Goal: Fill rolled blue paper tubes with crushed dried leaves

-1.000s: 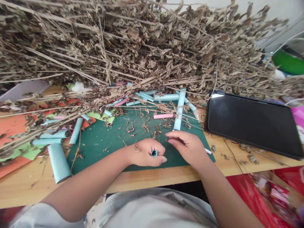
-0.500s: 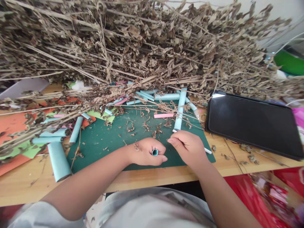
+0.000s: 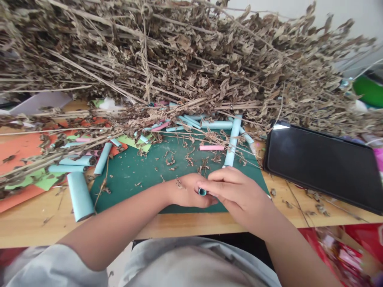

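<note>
My left hand [image 3: 187,193] is curled into a fist around a small light-blue paper roll [image 3: 202,192], whose open end sticks out of the fist. My right hand [image 3: 236,191] has its fingers laid over the left hand, fingertips touching the roll. Both hands rest on the near edge of a dark green cutting mat [image 3: 143,171] strewn with dry leaf bits. Bits of dry leaf cling to my left wrist.
A huge pile of dried branches and leaves [image 3: 179,59] covers the back of the wooden table [image 3: 44,223]. Several blue paper rolls [image 3: 79,195] and a pink roll [image 3: 212,148] lie about. A black tablet [image 3: 323,165] sits right; orange paper [image 3: 18,153] left.
My right hand has moved left from beside the left fist and now covers it, touching the blue roll. The view has shifted slightly.
</note>
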The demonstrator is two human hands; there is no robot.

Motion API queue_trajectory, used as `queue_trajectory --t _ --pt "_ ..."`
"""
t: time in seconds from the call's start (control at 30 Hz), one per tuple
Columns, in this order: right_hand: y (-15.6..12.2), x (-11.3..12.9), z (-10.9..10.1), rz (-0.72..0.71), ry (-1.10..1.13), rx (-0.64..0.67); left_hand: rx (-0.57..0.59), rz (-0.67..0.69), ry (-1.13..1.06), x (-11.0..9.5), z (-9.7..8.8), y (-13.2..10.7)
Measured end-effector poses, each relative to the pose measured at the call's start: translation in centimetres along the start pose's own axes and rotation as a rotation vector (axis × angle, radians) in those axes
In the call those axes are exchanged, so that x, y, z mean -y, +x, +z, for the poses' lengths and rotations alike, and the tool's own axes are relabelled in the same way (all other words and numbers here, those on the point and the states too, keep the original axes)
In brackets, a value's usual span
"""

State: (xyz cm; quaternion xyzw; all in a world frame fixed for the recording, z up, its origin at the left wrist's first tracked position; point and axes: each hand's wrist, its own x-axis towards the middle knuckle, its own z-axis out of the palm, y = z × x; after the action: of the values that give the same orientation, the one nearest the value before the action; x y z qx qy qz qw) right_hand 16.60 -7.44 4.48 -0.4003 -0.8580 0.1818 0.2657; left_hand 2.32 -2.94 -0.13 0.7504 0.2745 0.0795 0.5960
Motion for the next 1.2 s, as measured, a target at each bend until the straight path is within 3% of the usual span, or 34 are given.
queue_trajectory --t 0.13,0.27,0.57,0.8,1.2 --pt "-0.1 0.2 0.0 0.035 -0.053 0.058 0.044 0.100 -0.133 0.1 -0.2 0.1" --pt "-0.2 0.2 -0.1 0.145 -0.098 0.074 0.076 0.082 -0.143 0.6 -0.2 0.1" --pt "0.1 -0.2 -0.2 -0.037 -0.033 0.084 0.113 0.045 -0.066 0.5 -0.1 0.2" --pt "-0.1 0.0 -0.3 -0.005 0.072 0.076 0.132 0.043 -0.047 0.7 -0.1 0.3" --pt "0.3 -0.5 0.3 -0.095 -0.079 0.035 0.047 0.109 0.034 1.2 0.4 0.4"
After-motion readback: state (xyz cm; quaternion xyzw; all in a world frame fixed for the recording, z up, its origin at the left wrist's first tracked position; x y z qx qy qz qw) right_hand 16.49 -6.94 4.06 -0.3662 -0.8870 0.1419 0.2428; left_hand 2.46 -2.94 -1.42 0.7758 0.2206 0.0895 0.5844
